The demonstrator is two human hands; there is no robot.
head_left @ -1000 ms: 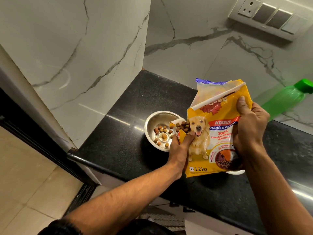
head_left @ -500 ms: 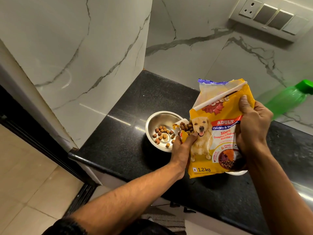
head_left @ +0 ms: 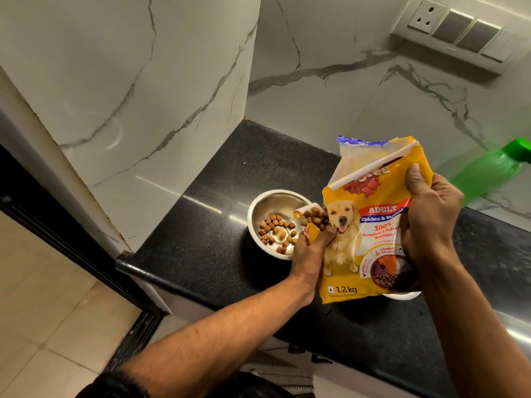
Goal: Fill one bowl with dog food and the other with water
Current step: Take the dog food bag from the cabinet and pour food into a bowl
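Note:
A yellow dog food bag (head_left: pixel 370 225) is tilted over a steel bowl (head_left: pixel 268 201) on the black counter. Brown kibble (head_left: pixel 314 216) shows at the bag's cut lower-left corner, and several pieces lie in the bowl's bottom. My left hand (head_left: pixel 311 248) pinches that corner beside the bowl's right rim. My right hand (head_left: pixel 428 216) grips the bag's right side. A second bowl (head_left: pixel 402 296) is almost wholly hidden behind the bag; only a pale sliver of rim shows. A green water bottle (head_left: pixel 488 170) lies behind my right hand.
The black counter (head_left: pixel 201 248) ends at a front edge close to the bowls, with tiled floor (head_left: pixel 43 311) below on the left. Marble walls close the corner behind. A switch panel (head_left: pixel 459 33) sits high on the right wall.
The bag stays tilted while more kibble has dropped into the steel bowl. Both hands keep their hold, shifted only slightly.

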